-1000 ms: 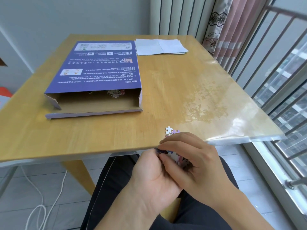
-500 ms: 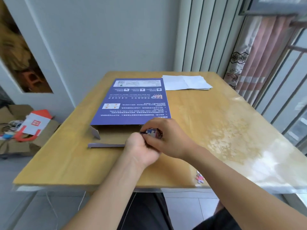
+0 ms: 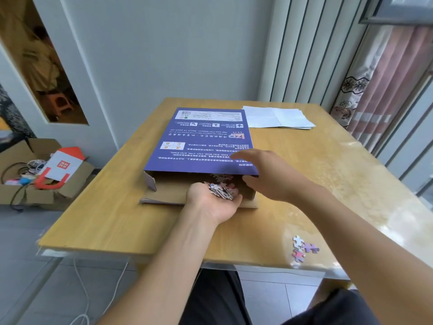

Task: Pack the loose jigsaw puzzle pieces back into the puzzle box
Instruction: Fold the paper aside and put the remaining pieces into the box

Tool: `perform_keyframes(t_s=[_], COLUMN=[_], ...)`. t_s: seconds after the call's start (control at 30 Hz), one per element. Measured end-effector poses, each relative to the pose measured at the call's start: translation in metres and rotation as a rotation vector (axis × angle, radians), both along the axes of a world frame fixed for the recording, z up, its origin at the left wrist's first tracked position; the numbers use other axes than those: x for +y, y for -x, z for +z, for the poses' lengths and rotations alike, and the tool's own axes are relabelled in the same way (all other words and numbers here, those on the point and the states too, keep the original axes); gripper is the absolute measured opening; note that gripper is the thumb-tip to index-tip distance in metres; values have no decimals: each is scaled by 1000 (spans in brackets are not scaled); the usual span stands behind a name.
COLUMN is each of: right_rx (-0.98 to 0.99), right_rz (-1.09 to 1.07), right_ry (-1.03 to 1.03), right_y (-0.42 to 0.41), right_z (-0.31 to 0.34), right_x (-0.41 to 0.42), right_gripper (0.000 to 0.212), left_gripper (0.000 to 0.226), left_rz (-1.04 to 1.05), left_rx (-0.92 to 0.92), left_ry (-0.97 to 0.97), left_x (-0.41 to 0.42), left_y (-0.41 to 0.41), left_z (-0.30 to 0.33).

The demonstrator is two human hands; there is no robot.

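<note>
The blue puzzle box (image 3: pixel 206 137) lies flat on the wooden table (image 3: pixel 112 219), its near end open toward me. My left hand (image 3: pixel 210 207) is palm up at that opening, with a heap of jigsaw pieces (image 3: pixel 221 190) lying on its relaxed fingers. My right hand (image 3: pixel 269 174) is at the box's near right corner, fingers stretched over the lid and thumb by the opening's edge. More pieces (image 3: pixel 221 177) show inside the box. Three loose pieces (image 3: pixel 303 248) lie near the table's front right edge.
White folded papers (image 3: pixel 276 117) lie at the back right of the table. On the floor to the left is a cardboard carton (image 3: pixel 35 191) with a red and white bag and cables. A curtain and window bars run along the right.
Both hands rose from below the table's front edge to the box opening. My right hand, which covered the pieces, has lifted off them onto the box corner; my left palm now shows the heap.
</note>
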State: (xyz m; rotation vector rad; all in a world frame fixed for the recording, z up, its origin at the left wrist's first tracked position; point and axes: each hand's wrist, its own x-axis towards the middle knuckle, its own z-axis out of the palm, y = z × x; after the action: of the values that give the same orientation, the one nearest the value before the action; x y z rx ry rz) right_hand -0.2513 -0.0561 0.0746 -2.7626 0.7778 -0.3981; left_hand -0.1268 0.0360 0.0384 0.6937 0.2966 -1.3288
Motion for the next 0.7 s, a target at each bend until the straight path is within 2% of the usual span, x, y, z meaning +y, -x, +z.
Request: perform_keyframes(t_s=[0.07, 0.13, 0.23, 0.3, 0.53, 0.7], right_rx=[148, 165, 169, 187, -18, -10], right_rz=[-16, -48, -88, -82, -126, -121], right_ry=[46, 112, 248, 269, 183, 157], right_y=[-1, -6, -16, -19, -22, -30], right_z=[-6, -12, -15, -10, 44, 101], right_x=[-8, -12, -15, -15, -39, -51], right_gripper=[57, 50, 27, 10, 14, 11], left_gripper=[55, 53, 50, 50, 40, 42], left_rz=[16, 18, -1, -9, -200, -453], left_rx=[-14, -17, -83, -127, -340, -710], left_ry=[-23, -19, -29, -43, 66, 90], left_x=[2, 1, -4, -7, -15, -24], left_y=[2, 3, 0, -6, -31, -49], left_z=[5, 12, 18, 28, 85, 132])
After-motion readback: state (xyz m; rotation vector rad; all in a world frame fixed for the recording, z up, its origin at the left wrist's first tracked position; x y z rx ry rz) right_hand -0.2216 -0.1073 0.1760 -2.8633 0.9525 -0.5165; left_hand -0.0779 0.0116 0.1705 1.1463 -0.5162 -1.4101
